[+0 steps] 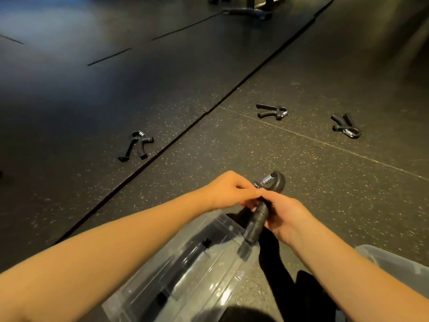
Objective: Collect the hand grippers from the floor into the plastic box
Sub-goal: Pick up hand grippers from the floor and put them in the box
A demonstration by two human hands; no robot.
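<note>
You hold the black hand gripper (257, 223) in both hands, over the far end of the clear plastic box (209, 270) on the floor (336, 182). Your left hand (229, 190) pinches it near the spring; your right hand (286, 216) curls round one handle. Farther out on the floor lie the left gripper (137, 145) across the seam, the middle gripper (271, 111) and the right gripper (346, 126).
</note>
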